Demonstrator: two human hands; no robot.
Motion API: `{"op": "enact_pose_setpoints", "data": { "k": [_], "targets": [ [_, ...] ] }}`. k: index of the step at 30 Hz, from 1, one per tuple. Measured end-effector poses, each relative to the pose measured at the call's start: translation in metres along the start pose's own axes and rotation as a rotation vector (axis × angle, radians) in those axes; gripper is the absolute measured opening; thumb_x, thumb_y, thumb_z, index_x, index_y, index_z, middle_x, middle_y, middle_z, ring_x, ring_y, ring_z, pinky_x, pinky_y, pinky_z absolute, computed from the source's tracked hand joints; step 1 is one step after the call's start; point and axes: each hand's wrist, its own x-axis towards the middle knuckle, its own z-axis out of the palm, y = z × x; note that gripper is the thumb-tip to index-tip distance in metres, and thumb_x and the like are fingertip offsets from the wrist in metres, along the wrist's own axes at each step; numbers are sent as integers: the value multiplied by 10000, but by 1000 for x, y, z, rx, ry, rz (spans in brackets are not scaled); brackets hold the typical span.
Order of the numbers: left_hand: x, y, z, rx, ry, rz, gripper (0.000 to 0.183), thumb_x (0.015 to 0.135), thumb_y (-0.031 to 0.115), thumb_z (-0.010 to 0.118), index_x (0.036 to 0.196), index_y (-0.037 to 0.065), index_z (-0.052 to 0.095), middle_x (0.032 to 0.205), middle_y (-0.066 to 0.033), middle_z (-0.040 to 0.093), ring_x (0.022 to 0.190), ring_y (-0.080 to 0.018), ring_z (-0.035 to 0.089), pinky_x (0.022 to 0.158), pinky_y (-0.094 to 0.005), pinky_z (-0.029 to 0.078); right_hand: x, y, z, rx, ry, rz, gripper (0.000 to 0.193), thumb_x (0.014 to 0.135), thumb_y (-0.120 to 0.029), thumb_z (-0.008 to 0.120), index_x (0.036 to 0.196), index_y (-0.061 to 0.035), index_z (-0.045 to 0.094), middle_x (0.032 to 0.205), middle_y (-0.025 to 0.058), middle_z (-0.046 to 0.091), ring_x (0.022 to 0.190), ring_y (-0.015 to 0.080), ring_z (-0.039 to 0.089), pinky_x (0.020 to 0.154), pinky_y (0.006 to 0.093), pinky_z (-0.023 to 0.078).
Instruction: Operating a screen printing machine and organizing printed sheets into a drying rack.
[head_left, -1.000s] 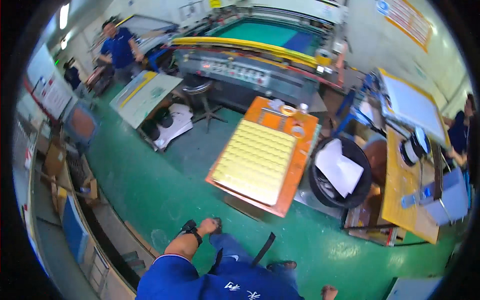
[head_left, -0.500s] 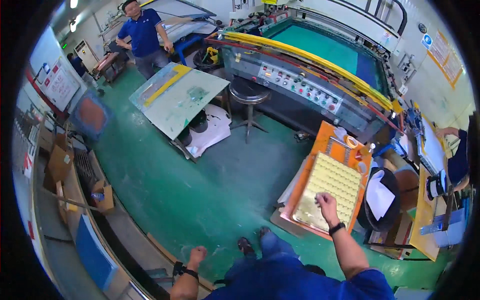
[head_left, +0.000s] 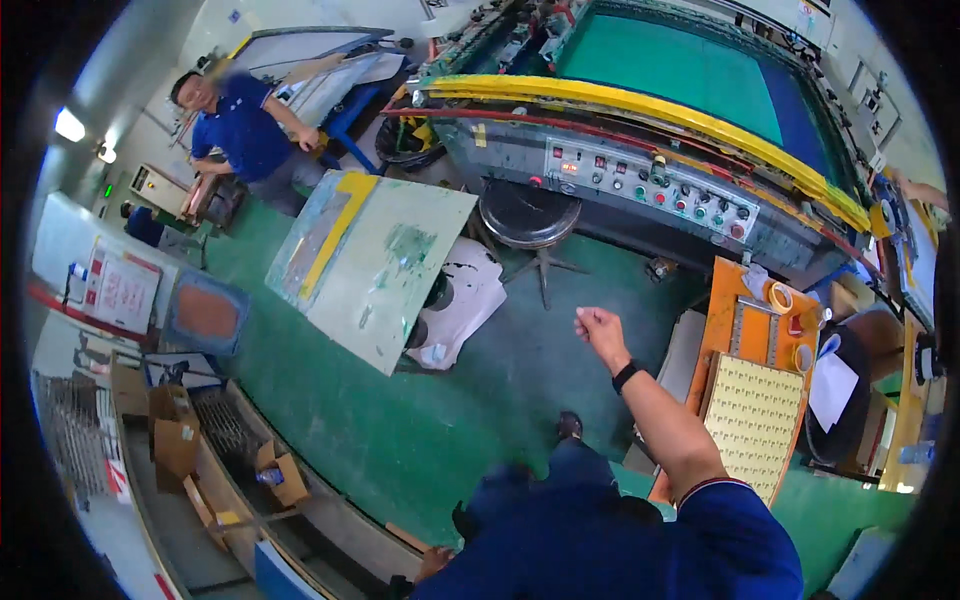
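Observation:
My right hand (head_left: 601, 337) is raised over the green floor, its fingers curled together; anything inside them is hidden. Nearest to it on the right is an orange table (head_left: 735, 278), where a pale yellow sheet (head_left: 752, 422) printed with rows of small marks lies on a board. My forearm crosses in front of the table's left side. Low in the view, my left hand (head_left: 433, 562) shows only in part beside my body, and its fingers cannot be made out.
Ahead is a large printing machine (head_left: 640, 190) with a button panel; a round stool (head_left: 530, 212) stands before it. A slanted board (head_left: 385, 270) stands left of it. Another person (head_left: 240, 125) stands far left. Shelving with cardboard boxes (head_left: 175, 430) lines the left; a black bin (head_left: 835, 440) is right.
My right hand has left the yellow sheet and is now over the floor to its left. My left hand has dropped mostly out of sight. The view has shifted nearer the machine.

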Motion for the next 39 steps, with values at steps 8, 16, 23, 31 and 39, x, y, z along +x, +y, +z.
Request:
{"op": "enact_pose_setpoints", "data": {
  "k": [8,16,23,31,39],
  "targets": [
    [238,219,-24,-573,-694,-169,252,943,231,460,896,39,616,856,-73,593,806,-185,581,641,-325,473,162,-71,34,47,126,-25,304,904,-298,630,823,-5,640,726,25,618,620,97,559,531,249,434],
    [324,444,7,95,-302,134,249,910,111,518,1105,-23,595,898,-106,668,759,-177,651,628,-289,518,347,-99,103,237,404,111,369,909,-388,602,824,-30,619,711,52,638,558,128,579,481,263,443],
    [313,548,-16,159,-140,45,310,901,78,539,1194,-24,546,902,-132,672,745,-199,657,614,-295,516,427,-76,107,425,557,186,485,907,-532,527,794,-67,611,683,41,633,520,108,534,446,238,383],
    [345,583,-23,228,-205,-34,269,900,104,545,1141,-6,591,871,-127,674,733,-193,657,590,-273,509,393,-81,144,110,419,90,521,882,-506,579,661,-39,640,609,42,618,501,116,518,476,275,391],
    [404,647,73,724,-527,141,263,890,162,568,1113,32,620,880,-116,671,734,-228,651,632,-353,521,141,-33,98,-594,59,454,686,878,-651,446,895,-11,695,845,165,679,837,308,645,794,406,488]
  ]
}}
